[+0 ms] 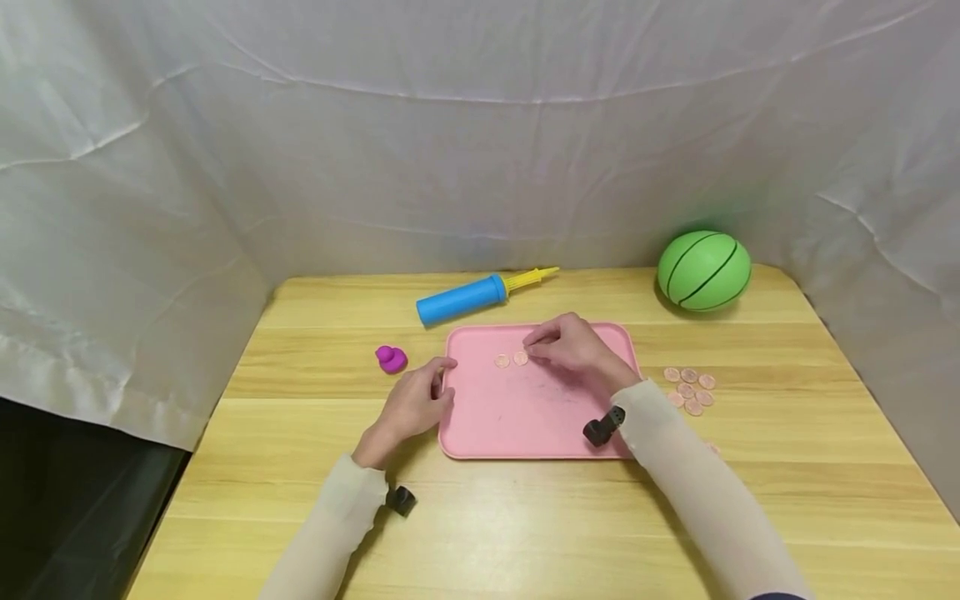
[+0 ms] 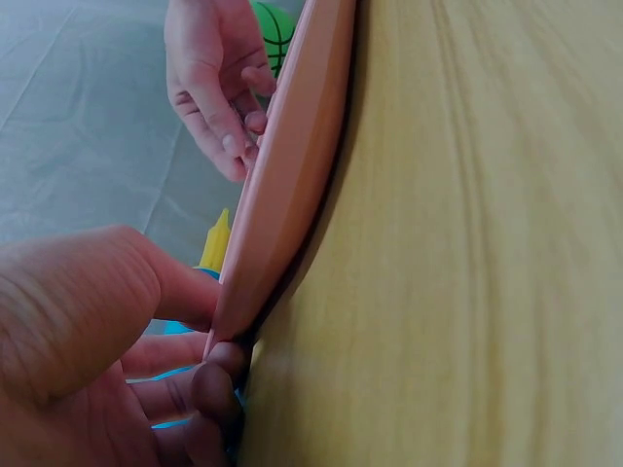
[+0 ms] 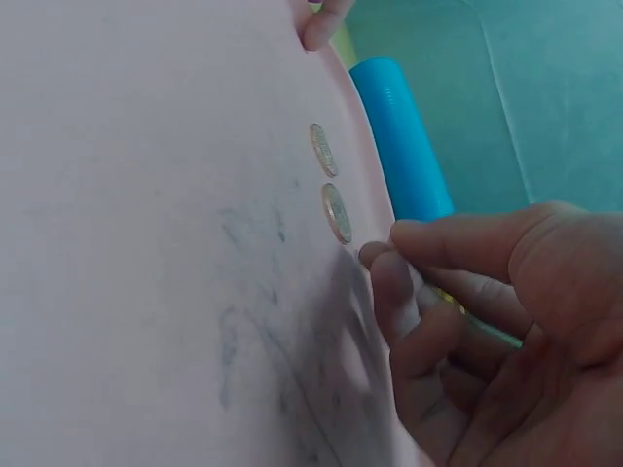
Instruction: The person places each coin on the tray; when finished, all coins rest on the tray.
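A pink tray [image 1: 487, 429] lies flat on the wooden table. My left hand [image 1: 414, 402] grips its left edge; the left wrist view shows the thumb above the rim [image 2: 292, 156] and the fingers curled beside it. Two round coins, one coin [image 1: 502, 361] left of another coin [image 1: 521, 357], lie side by side near the tray's far edge. Just right of them, my right hand [image 1: 573, 343] reaches over the tray with thumb and fingertips together. In the right wrist view this hand [image 3: 487, 311] pinches what looks like a coin [image 3: 374, 253], mostly hidden by the fingers.
Several copper-coloured coins [image 1: 686, 390] lie right of the tray. Behind it is a blue hand pump [image 1: 461, 301] with a yellow nozzle. A small purple rubber duck [image 1: 392, 359] sits to the left. At the back right rests a green ball [image 1: 705, 271], near the grey curtain [image 1: 480, 167].
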Motion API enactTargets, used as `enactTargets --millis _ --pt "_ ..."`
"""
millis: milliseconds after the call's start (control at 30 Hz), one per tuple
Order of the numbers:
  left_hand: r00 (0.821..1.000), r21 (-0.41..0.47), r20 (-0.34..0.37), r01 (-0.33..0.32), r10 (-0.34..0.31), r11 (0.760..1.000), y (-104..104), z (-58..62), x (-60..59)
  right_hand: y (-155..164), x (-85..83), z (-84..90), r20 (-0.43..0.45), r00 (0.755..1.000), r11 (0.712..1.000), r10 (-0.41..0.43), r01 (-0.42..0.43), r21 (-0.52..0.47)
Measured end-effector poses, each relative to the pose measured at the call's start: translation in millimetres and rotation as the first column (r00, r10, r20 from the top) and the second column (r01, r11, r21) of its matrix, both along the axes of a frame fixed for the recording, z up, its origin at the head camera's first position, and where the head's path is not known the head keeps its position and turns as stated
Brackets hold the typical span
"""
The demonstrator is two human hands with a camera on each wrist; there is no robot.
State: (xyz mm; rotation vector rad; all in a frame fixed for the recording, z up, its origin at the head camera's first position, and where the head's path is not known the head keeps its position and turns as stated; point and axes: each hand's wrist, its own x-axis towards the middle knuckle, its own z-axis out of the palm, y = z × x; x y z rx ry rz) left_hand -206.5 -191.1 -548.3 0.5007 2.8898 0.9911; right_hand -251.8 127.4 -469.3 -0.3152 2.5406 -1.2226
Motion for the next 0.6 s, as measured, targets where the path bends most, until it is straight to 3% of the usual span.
enactTargets --millis 167,367,600 --pt "1.0 0.004 -0.003 0.004 -0.004 1.0 -1.3 0.1 0.7 -5.4 2.5 -5.7 -0.043 0.997 0.998 0.061 -0.061 0.001" --pt "1.0 0.011 -0.007 0.002 -0.002 1.0 -2.7 2.4 0.8 -8.7 8.7 -4.3 -0.065 0.995 0.997 0.078 -0.077 0.008" --pt "1.0 -0.002 -0.017 0.006 -0.006 1.0 -2.0 -1.9 -0.7 -2.4 14.5 -1.5 -0.064 0.994 0.993 0.085 -0.09 -0.071"
